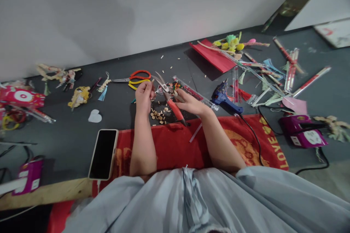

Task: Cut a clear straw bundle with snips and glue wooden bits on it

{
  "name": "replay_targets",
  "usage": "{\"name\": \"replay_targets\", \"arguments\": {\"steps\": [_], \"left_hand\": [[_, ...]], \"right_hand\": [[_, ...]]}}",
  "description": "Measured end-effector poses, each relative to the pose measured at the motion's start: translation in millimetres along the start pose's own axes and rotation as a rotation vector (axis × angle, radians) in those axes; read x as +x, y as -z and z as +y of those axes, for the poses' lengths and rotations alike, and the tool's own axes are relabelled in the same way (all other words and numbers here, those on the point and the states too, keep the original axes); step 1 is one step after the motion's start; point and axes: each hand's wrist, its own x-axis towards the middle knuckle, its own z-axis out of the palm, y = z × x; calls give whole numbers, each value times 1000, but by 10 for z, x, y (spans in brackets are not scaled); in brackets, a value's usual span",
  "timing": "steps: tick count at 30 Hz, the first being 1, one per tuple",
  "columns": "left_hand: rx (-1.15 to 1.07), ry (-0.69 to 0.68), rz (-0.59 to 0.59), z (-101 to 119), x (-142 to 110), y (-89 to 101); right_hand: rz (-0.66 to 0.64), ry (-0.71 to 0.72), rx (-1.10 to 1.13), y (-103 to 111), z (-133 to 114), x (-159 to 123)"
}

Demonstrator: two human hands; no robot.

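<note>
My left hand is closed in a pinch beside the blades of the pruning shears; whatever lies between its fingertips is too small to make out. My right hand is around the handles of the pruning shears, which have red grips and parted metal blades pointing up and left. One handle is partly hidden by the fingers. Below the blades, small cut wooden bits lie scattered on the dark table. Just beyond my left hand lie scissors with orange handles and yellow-handled scissors.
A blue glue gun with a cord stands right of my right hand. Wrapped sticks and tassels crowd the right, near red paper. A phone lies at the left front, beside a red cloth. Purple boxes sit farther right.
</note>
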Motion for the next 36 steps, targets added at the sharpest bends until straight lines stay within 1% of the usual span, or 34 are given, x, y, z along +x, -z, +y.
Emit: {"name": "replay_targets", "arguments": {"steps": [3, 8, 11, 16, 21, 25, 31, 36], "left_hand": [[7, -5, -23, -27, 11, 3], [73, -23, -96, -93, 24, 35], [104, -30, -120, -121, 31, 52], [143, -17, -122, -132, 32, 63], [171, -13, -123, -125, 29, 71], [174, -12, -121, -122, 29, 70], [167, -12, -124, -126, 29, 73], [169, -18, -123, -112, 25, 61]], "right_hand": [[-17, -25, -19, -16, -43, -6], [-43, -28, -8, -16, -87, -20], [-46, -30, 0, -11, -101, -27], [-48, -21, -20, -4, -113, -32], [-68, -37, 45, 7, -120, -21], [-26, -90, 56, 9, -130, -22], [-21, -74, 107, -1, -162, -56], [-40, -92, 61, 7, -160, -52]]}}
